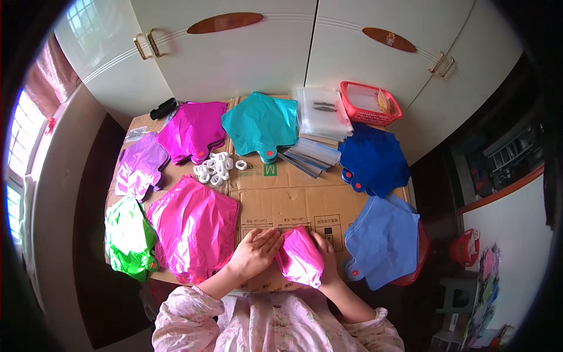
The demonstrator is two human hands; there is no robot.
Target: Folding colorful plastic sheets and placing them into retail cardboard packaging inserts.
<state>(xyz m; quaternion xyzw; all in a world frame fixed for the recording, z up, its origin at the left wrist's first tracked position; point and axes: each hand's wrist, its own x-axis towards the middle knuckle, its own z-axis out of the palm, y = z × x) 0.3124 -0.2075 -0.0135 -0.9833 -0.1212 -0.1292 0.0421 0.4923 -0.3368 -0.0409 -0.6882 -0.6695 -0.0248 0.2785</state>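
A folded, shiny pink foil balloon [299,257] lies at the near edge of the cardboard, between my hands. My left hand [257,253] rests at its left side, fingers stretched out and close together, their tips touching the foil. Along the right edge my right hand [327,261] grips the foil, its fingers partly hidden by it. Left of my left hand is a stack of flat pink foil balloons [196,226]. To the right of my right hand lie light blue foil balloons [384,237].
Round the cardboard [270,202] lie green [129,234], lilac [141,167], magenta [193,129], teal [261,126] and dark blue foil balloons [378,158]. White rings [216,167], clear plastic bags [319,111], flat strips [311,155] and a red basket [369,117] sit farther back. Behind stand white cabinets [234,58].
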